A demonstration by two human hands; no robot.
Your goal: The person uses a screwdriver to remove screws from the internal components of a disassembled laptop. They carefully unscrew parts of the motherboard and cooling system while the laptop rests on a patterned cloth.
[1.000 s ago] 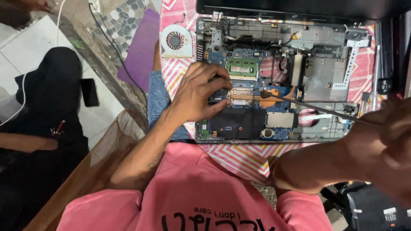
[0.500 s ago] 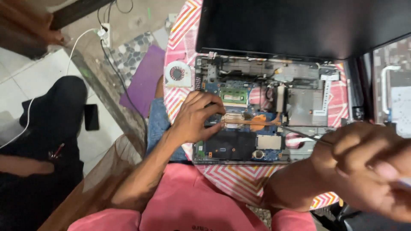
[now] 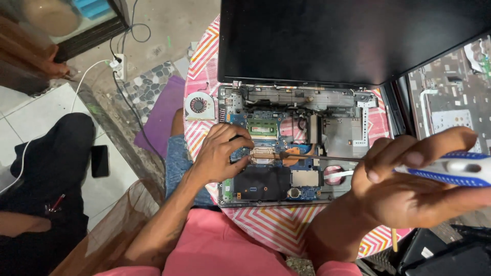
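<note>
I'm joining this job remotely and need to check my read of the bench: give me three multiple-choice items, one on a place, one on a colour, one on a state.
1. Where does the loose cooling fan lie?
A. On the cloth, left of the opened laptop
B. Inside the laptop
C. On the floor tiles

2. What colour is the screwdriver handle?
A. Red and black
B. Blue and white
C. Plain yellow

3. What is the left hand doing?
A. Hanging clear of the table
B. Holding the fan
C. Resting on the laptop's board

Answers: 1 A, it sits apart beside the chassis; 2 B, seen in the right hand; 3 C, fingers lie on the board.
</note>
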